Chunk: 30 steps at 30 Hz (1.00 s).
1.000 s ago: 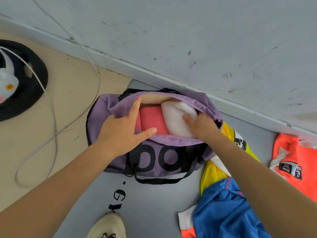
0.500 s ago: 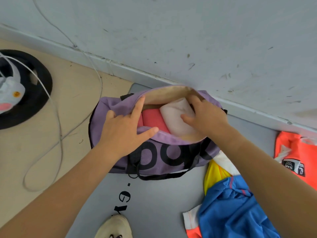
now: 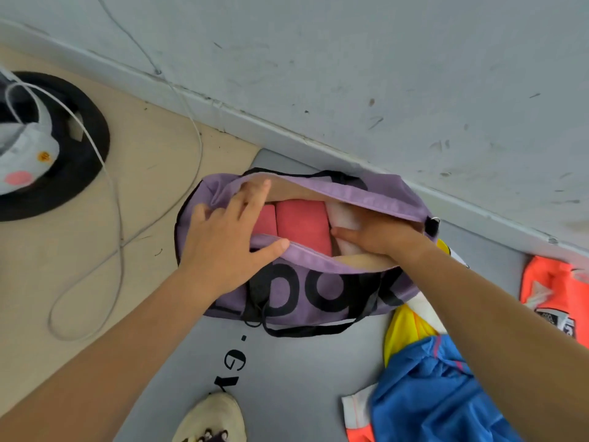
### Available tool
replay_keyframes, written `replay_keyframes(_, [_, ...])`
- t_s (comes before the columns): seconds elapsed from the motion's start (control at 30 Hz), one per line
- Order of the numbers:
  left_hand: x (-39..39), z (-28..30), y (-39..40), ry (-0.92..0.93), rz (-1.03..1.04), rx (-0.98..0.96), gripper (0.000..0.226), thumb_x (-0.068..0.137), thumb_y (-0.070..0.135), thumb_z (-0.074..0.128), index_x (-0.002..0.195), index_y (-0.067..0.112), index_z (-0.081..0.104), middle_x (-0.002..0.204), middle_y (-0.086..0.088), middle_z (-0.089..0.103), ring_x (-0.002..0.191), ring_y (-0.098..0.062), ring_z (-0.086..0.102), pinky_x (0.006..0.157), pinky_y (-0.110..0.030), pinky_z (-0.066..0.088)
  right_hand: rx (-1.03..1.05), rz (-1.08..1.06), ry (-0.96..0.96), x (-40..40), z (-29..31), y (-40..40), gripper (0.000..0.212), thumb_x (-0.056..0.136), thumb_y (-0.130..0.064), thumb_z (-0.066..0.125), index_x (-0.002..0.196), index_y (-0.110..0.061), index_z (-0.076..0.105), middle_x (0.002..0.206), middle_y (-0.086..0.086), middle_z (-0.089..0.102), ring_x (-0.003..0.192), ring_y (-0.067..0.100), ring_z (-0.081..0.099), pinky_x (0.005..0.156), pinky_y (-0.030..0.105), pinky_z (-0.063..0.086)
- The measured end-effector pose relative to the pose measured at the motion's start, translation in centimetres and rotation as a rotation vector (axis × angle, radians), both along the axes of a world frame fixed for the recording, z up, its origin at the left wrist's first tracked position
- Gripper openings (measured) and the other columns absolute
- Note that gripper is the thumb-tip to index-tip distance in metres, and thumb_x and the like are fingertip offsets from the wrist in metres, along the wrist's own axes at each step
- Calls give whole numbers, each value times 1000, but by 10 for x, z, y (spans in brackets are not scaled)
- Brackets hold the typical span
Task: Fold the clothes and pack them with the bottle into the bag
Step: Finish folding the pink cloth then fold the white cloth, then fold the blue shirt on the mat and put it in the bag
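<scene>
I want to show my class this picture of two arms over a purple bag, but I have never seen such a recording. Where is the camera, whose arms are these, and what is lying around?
There is no machine here: a person wears one wide-angle camera on the head, looking down at their own bare hands. The left hand holds open the near edge of the purple fabric duffel bag with black lettering. The right hand reaches inside, on a folded white garment beside a folded pink garment; its fingers are hidden. The bag lies on a grey floor mat by the wall. Right of it lie unfolded clothes: a blue garment, a yellow garment and an orange jersey. No bottle shows.
</scene>
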<state>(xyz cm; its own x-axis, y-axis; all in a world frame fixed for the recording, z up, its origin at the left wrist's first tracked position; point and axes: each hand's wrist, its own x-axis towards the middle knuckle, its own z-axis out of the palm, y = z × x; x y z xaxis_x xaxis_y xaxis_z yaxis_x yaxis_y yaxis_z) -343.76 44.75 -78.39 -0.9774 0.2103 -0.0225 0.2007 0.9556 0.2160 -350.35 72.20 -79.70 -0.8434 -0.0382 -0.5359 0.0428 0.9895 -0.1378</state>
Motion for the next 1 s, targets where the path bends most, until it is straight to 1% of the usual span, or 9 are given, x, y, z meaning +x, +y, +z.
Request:
replay_keyframes(0.13, [5,2,11,-34,-133,-98,82,87,78,21,148,25,34,122,-3,64,100,-23,63,98,-45,32,-177,154,102,17,19,-3,81,82,-73,48,150,-33,27,156,2,31,141,23,31,116,36,23])
replay_keyframes(0.23, [10,2,18,-15,-240,-7,69,89,73,24,112,23,66,83,5,70,80,-18,62,92,-39,33,-53,206,62,34,35,6,71,74,-86,33,105,-29,63,105,1,67,100,24,60,90,38,47])
replay_keyframes(0.4, [14,3,20,119,-172,-12,56,94,63,36,63,19,51,57,3,54,58,-20,51,81,-39,34,67,473,86,54,58,32,52,71,-77,52,89,-29,66,77,-7,65,85,17,58,73,26,31])
replay_keyframes(0.5, [14,13,30,88,-108,-5,54,94,59,35,71,17,60,66,-1,60,67,-23,56,86,-42,35,-136,332,149,58,66,43,32,88,-46,62,81,-15,68,69,0,58,74,21,53,64,27,33])
replay_keyframes(0.57, [18,19,43,97,-122,17,53,96,55,35,104,13,68,96,-8,65,93,-29,60,93,-44,37,-341,136,220,64,71,45,29,86,-38,67,71,-14,62,61,-2,50,66,21,47,61,27,35])
replay_keyframes(0.67, [32,32,79,249,-242,125,46,95,42,49,122,6,61,118,-16,59,111,-34,55,90,-45,42,-537,-56,512,89,77,51,15,82,-28,76,84,-16,68,80,-3,63,79,13,57,74,19,42])
replay_keyframes(0.77, [56,37,130,232,-435,225,30,93,34,52,96,9,68,93,-11,64,89,-33,60,72,-45,44,-491,-196,648,131,72,82,16,82,-22,76,95,-16,68,94,-3,65,88,2,56,83,20,44])
replay_keyframes(0.9, [88,28,185,-341,-564,213,29,97,38,47,94,18,67,94,-2,64,94,-25,60,74,-40,45,-167,-381,330,201,44,148,49,80,-37,76,122,-18,60,121,6,57,114,22,52,97,33,39])
replay_keyframes(1.0, [98,25,203,-540,-639,161,24,96,39,48,96,22,66,95,6,62,94,-19,59,76,-36,47,79,-323,-55,241,24,183,60,80,-48,72,129,-18,53,124,8,56,118,29,51,94,36,40])
